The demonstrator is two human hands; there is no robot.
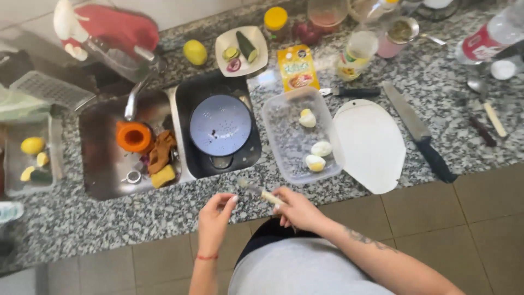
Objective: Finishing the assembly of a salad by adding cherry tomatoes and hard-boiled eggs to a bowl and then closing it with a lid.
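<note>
Speckled granite counter (82,218), steel double sink (103,164); tan, seemingly tiled floor (469,229)

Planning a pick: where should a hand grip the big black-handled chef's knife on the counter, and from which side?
Grip the large chef's knife with black handle by the handle, approaching from the counter's front edge: handle points toward the person, blade lies flat pointing away, nothing crowds that end.

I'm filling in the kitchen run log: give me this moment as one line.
right hand: holds small knife | left hand: at blade tip | clear tub: three egg halves | cutting board: bare
</note>
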